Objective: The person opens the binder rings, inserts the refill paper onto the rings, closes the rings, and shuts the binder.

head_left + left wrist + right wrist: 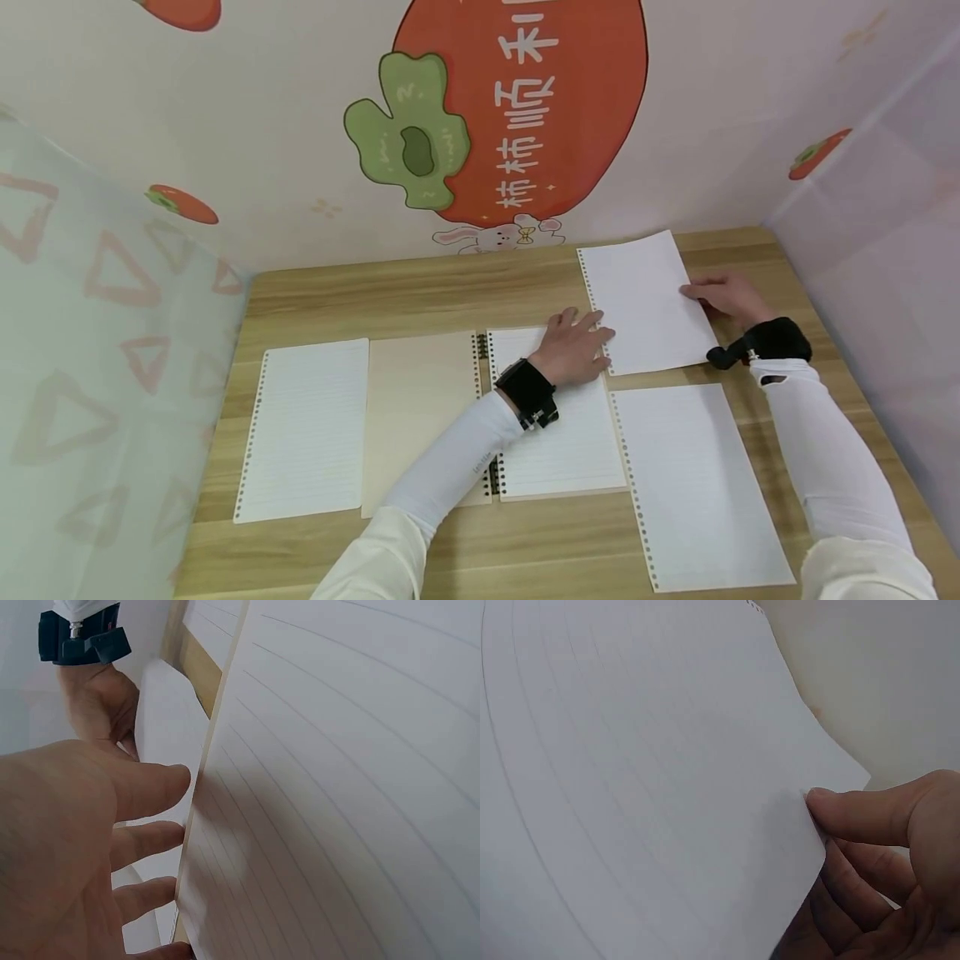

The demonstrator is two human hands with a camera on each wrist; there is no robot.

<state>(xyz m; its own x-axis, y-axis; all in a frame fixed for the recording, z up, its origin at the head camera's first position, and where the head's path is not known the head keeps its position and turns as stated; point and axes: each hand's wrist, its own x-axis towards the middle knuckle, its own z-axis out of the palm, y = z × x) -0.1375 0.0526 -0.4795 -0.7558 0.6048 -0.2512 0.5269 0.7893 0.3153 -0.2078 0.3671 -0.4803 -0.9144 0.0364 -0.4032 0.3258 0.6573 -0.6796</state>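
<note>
A loose-leaf sheet (645, 304) with punched holes down its left edge lies at the back right, its right side lifted and bent. My right hand (726, 298) pinches that right edge; in the right wrist view the thumb (855, 814) lies on top and the curled fingers are underneath. My left hand (570, 348), fingers spread, rests over the upper right of an open ring-bound notebook's lined page (562, 450). Its fingertips reach the page's right edge and the holed edge of the loose sheet. Left of the rings is the notebook's beige cover (423, 417).
Another holed sheet (705, 492) lies at the front right, beside the notebook. A lined sheet (307, 429) lies at the left, against the beige cover. Everything is on a wooden table (390, 296) enclosed by a printed back wall (285, 108) and side walls.
</note>
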